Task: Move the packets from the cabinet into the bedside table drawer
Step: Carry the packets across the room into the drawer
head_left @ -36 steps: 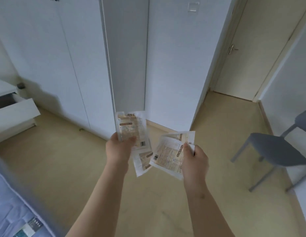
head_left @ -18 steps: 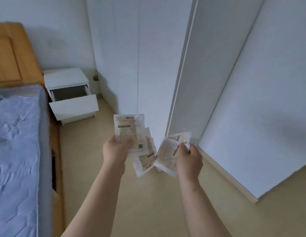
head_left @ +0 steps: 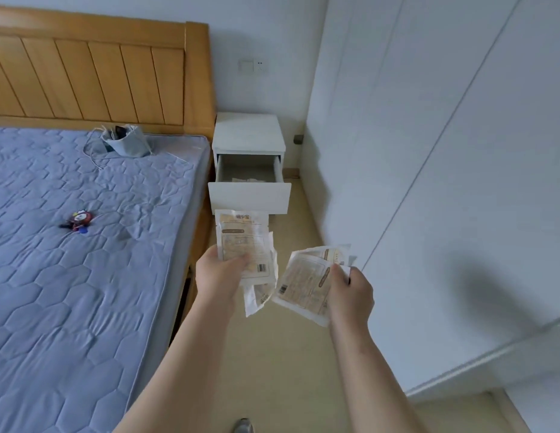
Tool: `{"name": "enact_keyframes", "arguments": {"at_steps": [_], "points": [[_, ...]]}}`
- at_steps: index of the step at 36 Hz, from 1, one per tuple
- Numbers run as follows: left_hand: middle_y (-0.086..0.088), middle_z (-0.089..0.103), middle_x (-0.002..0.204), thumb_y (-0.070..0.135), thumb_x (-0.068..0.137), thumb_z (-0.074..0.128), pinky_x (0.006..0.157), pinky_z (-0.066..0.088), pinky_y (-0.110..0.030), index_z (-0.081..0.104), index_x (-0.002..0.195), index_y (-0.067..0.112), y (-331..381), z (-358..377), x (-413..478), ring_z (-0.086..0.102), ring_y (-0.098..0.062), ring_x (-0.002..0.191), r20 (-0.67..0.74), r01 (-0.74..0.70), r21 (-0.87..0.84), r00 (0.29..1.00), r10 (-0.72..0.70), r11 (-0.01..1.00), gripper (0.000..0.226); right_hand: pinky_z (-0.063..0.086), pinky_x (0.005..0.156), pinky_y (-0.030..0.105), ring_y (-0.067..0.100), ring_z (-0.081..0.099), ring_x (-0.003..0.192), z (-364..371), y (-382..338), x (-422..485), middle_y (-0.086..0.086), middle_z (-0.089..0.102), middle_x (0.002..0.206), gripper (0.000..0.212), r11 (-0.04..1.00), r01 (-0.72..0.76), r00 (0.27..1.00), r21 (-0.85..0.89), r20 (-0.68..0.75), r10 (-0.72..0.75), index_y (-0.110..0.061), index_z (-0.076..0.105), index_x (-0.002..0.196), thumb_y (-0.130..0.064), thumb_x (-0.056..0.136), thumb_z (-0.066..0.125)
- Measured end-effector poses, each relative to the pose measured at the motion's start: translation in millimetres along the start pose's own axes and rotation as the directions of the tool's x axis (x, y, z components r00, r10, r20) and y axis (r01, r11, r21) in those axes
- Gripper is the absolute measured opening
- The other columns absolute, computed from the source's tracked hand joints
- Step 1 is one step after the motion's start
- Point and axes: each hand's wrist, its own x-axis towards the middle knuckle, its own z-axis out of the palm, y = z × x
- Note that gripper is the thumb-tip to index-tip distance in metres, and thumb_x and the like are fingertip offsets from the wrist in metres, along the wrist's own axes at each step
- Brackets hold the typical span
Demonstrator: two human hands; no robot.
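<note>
Head view: this looks like the carrying step, with packets in hand and not yet at the drawer. The left hand pinches a fan of flat, crinkly packets, its thumb curled over the top one. At its 3 o'clock, the right hand grips another printed packet by the edge. At 12 o'clock stands the white bedside table, its boxy drawer pulled open with something pale inside. The next move likely calls for stepping closer, reaching over the drawer front and letting go. A quilted blue mattress lies at 9 o'clock, and smooth white cabinet doors at 3.

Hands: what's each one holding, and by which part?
The left hand grips white tan-printed packets by their lower left side; the right hand pinches a second bunch at its right edge.
</note>
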Motion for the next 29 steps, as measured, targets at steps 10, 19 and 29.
{"name": "enact_keyframes", "arguments": {"at_steps": [10,19,29], "points": [[0.005,0.068,0.089,0.004,0.084,0.066,0.084,0.053,-0.037,0.061,0.083,0.026,47.9,45.4,160.7,0.065,-0.019,0.091,0.003,0.012,0.101,1.000,-0.012,0.995,0.022,0.028,0.052,0.027,0.012,0.036,0.055,114.0,-50.3,134.5,-0.006,0.039,0.058,0.042,0.995,-0.041,0.999,0.092,-0.001,0.042,-0.021,0.032,0.056,-0.017,0.094,0.050],[0.002,0.065,0.091,0.003,0.086,0.064,0.072,0.050,-0.031,0.061,0.099,0.019,78.5,94.8,318.0,0.062,-0.016,0.082,-0.124,0.048,0.086,0.992,-0.037,0.995,0.021,0.041,0.065,0.033,0.021,0.050,0.069,219.2,-75.9,278.5,0.003,0.056,0.072,0.027,0.992,-0.071,0.996,0.106,0.065,0.064,-0.007,0.051,0.070,-0.021,0.093,0.049],[0.002,0.065,0.087,-0.005,0.081,0.061,0.065,0.051,-0.032,0.058,0.084,0.026,134.3,140.8,479.7,0.063,-0.020,0.080,-0.233,0.062,0.157,0.972,-0.024,0.986,0.031,0.053,0.070,0.043,0.028,0.061,0.078,340.4,-131.7,429.3,0.006,0.063,0.082,0.023,0.995,-0.099,0.970,0.012,0.225,0.094,-0.011,0.056,0.077,-0.023,0.094,0.047]]}}
